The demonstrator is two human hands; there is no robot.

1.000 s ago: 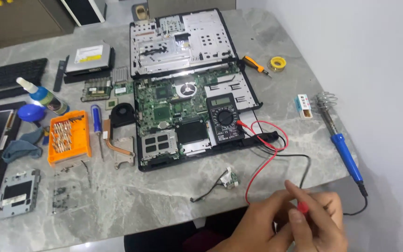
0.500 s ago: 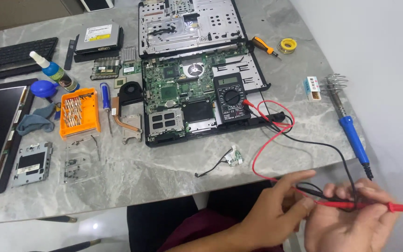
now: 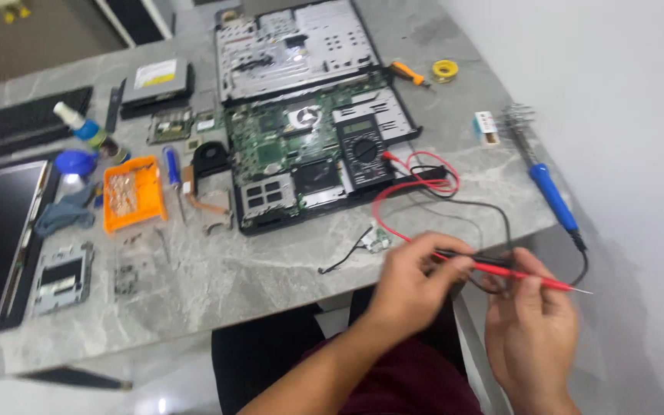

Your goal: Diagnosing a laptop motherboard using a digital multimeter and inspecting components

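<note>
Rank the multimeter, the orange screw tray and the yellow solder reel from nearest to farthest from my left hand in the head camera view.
From the left hand:
1. Multimeter, up on the opened laptop, nearest.
2. Orange screw tray, far off to the left.
3. Yellow solder reel, at the table's far edge; nearly level with the tray, so that order is unsure.

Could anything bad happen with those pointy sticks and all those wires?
Maybe. The red probe ends in a sharp tip close to the right hand, so it might poke. Its red wire loops back to the meter lying on the open laptop; a tug by the left hand could drag it.
</note>
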